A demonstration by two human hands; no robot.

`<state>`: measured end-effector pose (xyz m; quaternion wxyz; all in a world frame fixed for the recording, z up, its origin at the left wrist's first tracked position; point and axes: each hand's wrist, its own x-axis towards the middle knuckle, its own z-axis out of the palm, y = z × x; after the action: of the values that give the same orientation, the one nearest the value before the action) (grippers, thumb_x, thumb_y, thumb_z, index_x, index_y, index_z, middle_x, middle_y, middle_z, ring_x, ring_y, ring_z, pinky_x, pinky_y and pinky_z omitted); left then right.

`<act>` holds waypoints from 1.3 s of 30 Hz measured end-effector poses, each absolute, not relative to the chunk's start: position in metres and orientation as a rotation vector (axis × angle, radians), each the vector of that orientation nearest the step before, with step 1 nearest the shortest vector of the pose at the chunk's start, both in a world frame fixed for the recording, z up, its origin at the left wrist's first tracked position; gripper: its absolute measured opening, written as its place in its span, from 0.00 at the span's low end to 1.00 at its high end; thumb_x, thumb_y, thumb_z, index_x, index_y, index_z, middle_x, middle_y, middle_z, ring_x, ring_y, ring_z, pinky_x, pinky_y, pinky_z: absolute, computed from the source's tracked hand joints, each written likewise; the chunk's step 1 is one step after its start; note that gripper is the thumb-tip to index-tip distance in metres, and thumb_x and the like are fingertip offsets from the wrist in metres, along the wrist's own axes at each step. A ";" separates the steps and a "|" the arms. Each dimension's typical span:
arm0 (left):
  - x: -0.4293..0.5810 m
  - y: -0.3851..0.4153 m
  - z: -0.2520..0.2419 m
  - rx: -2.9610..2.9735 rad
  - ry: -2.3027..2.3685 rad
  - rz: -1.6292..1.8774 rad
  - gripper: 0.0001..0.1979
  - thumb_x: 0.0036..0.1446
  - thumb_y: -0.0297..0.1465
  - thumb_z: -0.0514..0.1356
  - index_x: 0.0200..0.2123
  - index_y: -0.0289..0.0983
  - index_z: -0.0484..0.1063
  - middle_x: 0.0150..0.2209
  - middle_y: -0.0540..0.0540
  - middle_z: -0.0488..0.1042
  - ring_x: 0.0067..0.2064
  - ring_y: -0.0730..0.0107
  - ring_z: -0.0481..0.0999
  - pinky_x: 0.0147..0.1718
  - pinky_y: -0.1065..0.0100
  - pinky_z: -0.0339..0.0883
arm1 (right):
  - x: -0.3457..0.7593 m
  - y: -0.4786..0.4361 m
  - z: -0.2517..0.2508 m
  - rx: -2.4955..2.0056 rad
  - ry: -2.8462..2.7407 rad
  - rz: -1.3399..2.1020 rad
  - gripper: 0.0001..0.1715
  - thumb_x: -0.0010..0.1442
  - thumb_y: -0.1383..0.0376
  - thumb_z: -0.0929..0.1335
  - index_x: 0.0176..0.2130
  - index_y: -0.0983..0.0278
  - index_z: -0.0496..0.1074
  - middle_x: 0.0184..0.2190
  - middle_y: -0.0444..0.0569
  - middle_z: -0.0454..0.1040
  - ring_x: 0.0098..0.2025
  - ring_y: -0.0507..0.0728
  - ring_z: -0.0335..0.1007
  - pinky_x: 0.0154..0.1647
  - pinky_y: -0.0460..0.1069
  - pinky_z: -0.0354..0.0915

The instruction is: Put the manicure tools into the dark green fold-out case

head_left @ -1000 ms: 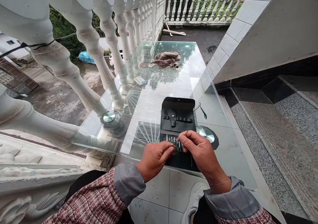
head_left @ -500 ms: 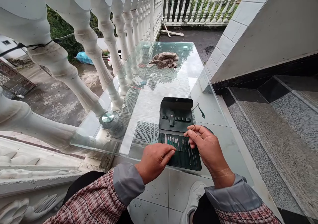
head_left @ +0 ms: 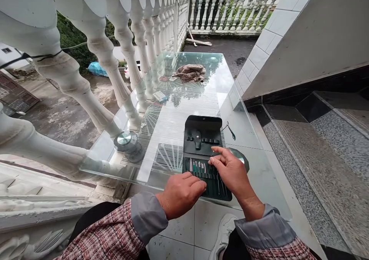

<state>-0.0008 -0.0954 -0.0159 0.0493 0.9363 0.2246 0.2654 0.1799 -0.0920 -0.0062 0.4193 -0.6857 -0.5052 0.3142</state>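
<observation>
A dark manicure case (head_left: 201,146) lies unfolded on the glass table, with several slim metal tools (head_left: 198,167) in the loops of its lower half. My right hand (head_left: 230,171) is over the right side of that row, thumb and fingers pinching a thin metal tool (head_left: 213,152) that is mostly hidden. My left hand (head_left: 184,192) rests curled at the lower left corner of the case, covering it; its fingertips are out of sight. Green-handled nippers (head_left: 230,131) lie beside the upper flap, on the right.
The glass tabletop (head_left: 196,106) also bears a crumpled brown cloth (head_left: 190,73) and a small flat box (head_left: 160,96). White balusters (head_left: 98,60) line the left side. Stone steps (head_left: 305,137) rise at the right.
My right hand has moved left and slightly down with the thin tool, over the row of loops. The left hand has shifted slightly down, its fingers more curled.
</observation>
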 end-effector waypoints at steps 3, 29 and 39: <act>-0.001 -0.096 -0.016 2.983 0.607 0.762 0.10 0.61 0.23 0.47 0.35 0.35 0.68 0.26 0.49 0.71 0.26 0.74 0.65 0.25 0.71 0.59 | 0.179 -0.093 -0.006 -1.716 -1.289 0.801 0.21 0.54 0.59 0.63 0.46 0.64 0.68 0.24 0.45 0.75 0.31 0.55 0.71 0.37 0.51 0.62; -0.004 -0.096 -0.017 3.316 0.360 0.674 0.08 0.59 0.25 0.51 0.40 0.31 0.68 0.36 0.43 0.71 0.28 0.72 0.65 0.23 0.68 0.56 | 0.180 -0.097 -0.015 -1.751 -1.866 0.128 0.14 0.61 0.62 0.59 0.36 0.61 0.72 0.30 0.49 0.69 0.33 0.55 0.65 0.32 0.49 0.59; -0.004 -0.095 -0.016 3.308 0.335 0.702 0.09 0.58 0.25 0.50 0.38 0.32 0.69 0.35 0.43 0.72 0.28 0.72 0.64 0.23 0.67 0.55 | 0.181 -0.100 -0.013 -1.762 -1.922 0.149 0.14 0.61 0.62 0.59 0.32 0.62 0.71 0.29 0.47 0.67 0.32 0.53 0.62 0.32 0.48 0.57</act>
<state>-0.0038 -0.0953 -0.0165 -0.1279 0.9655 0.0979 0.2048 0.1807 -0.0999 -0.0127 0.2620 -0.6512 -0.7102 0.0549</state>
